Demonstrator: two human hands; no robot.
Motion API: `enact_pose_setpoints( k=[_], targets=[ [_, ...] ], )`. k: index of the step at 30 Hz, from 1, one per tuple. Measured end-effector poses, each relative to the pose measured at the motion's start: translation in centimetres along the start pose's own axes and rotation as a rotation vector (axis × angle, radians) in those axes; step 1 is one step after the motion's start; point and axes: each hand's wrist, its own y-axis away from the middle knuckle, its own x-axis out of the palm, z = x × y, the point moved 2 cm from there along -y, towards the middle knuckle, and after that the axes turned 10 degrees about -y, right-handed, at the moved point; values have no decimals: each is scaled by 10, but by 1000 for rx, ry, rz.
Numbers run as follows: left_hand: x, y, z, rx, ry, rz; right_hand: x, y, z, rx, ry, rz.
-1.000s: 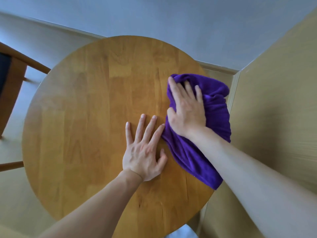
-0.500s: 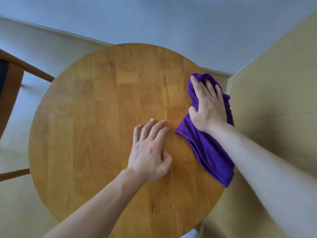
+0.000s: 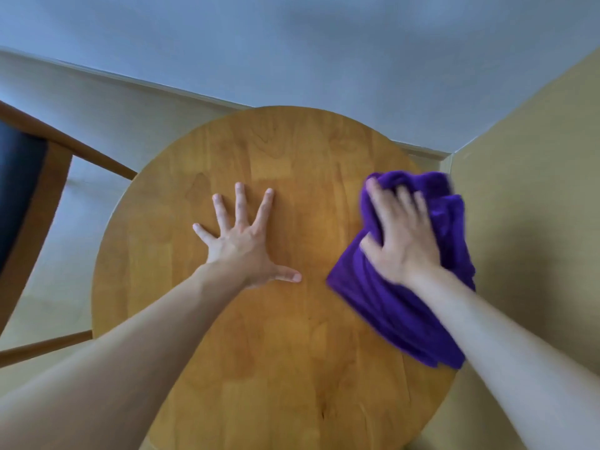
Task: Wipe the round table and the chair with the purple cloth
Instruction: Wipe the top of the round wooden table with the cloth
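Observation:
The round wooden table (image 3: 276,352) fills the middle of the head view. A purple cloth (image 3: 389,306) lies bunched along its right edge, part of it hanging past the rim. My right hand (image 3: 399,235) presses flat on the cloth with straight fingers. My left hand (image 3: 243,238) rests on the bare tabletop near its centre, fingers spread wide. The chair (image 3: 35,196), wooden with a dark seat pad, stands at the left edge, only partly in view.
A grey-blue wall (image 3: 324,53) with a pale skirting strip runs behind the table. A beige wall (image 3: 535,206) stands close on the right, almost touching the table's edge. Pale floor shows between the table and the chair.
My right hand has slid the cloth toward the table's right edge. My left hand has spread its fingers wide and sits further left of the cloth. The camera has tilted.

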Motion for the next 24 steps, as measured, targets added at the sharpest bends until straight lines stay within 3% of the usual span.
enact_pose_setpoints(
  k=[3,6,11,13,15,17,19,21,24],
  targets=[
    [0,0,-1,-1,15,0,2,-32,4,318,-47,-162],
    [3,-2,1,23,15,3,13,-53,40,414,-94,-195],
    [19,6,13,125,12,-206,38,-22,98,-131,-49,76],
    [32,10,17,164,-46,-336,33,-9,83,-325,-43,207],
    [42,8,21,191,-69,-425,16,-14,47,-423,30,225],
    [45,5,23,210,-73,-459,-4,-30,13,-315,32,134],
    [46,5,24,203,-55,-478,-11,-52,4,-50,-4,-9],
    [45,6,24,196,-42,-480,0,-70,20,180,-7,-124],
    [45,7,25,169,6,-498,20,-85,63,303,-38,-192]
  ],
)
